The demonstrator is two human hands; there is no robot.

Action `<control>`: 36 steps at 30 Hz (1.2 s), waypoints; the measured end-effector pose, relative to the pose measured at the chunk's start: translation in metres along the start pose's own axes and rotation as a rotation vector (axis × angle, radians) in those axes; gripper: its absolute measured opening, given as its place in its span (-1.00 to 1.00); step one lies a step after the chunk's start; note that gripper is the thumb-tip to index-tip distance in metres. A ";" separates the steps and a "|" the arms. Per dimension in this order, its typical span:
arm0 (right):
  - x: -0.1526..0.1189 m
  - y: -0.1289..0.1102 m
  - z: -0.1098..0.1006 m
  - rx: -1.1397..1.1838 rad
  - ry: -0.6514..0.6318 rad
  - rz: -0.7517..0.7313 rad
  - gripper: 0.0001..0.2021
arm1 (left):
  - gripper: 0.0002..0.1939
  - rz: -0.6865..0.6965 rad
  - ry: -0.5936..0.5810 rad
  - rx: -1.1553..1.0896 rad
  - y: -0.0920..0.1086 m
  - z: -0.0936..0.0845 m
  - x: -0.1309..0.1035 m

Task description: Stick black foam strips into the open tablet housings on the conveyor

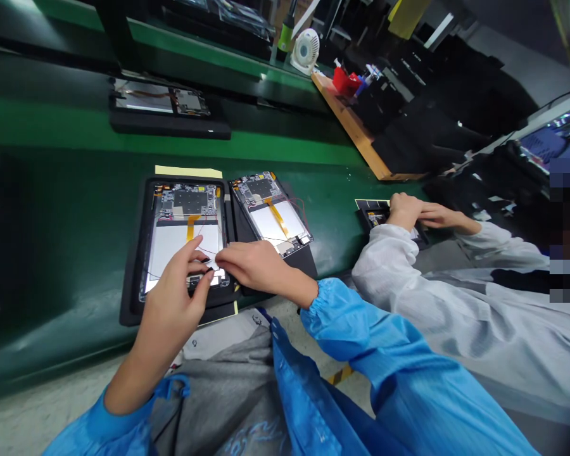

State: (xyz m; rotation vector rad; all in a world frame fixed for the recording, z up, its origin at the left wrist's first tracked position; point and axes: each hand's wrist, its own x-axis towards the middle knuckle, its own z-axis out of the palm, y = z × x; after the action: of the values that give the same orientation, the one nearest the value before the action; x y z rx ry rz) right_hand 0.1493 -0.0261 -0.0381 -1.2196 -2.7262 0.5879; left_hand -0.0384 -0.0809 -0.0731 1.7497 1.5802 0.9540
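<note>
An opened tablet (175,253) lies in a black foam tray (137,266) in front of me, with its circuit board, orange flat cable and silvery-white battery area showing. Over its lower part, my left hand (175,294) pinches a small black-and-white piece (211,263) between thumb and fingers. My right hand (259,263) comes in from the right, its fingertips closed on the same piece. What exactly the piece is, I cannot make out. Thin wires run close to the fingers. A second opened tablet (263,218) with red wires rests tilted just right of the tray.
Farther back, another opened tablet (156,98) lies on a black foam block (171,123). A co-worker's hands (408,212) work over a device on the right of the green bench (66,221). A white fan (306,50), red container (346,82) and wooden board (354,133) stand behind.
</note>
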 end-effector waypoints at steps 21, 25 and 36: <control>0.012 0.014 -0.038 -0.029 -0.204 -0.314 -0.85 | -0.44 -0.013 0.054 -0.008 -0.001 0.003 0.001; 0.018 -0.002 -0.041 -0.080 -0.234 -0.153 -0.79 | -0.42 -0.012 0.044 -0.003 -0.002 0.002 0.002; 0.042 -0.005 -0.044 0.066 -0.301 0.051 -0.89 | -0.45 0.021 0.050 0.041 0.001 0.009 0.000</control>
State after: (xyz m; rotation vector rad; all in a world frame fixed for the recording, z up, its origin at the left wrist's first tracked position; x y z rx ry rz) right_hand 0.1283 0.0150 0.0020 -1.2816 -2.8914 0.9299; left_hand -0.0306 -0.0803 -0.0769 1.7861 1.6267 0.9891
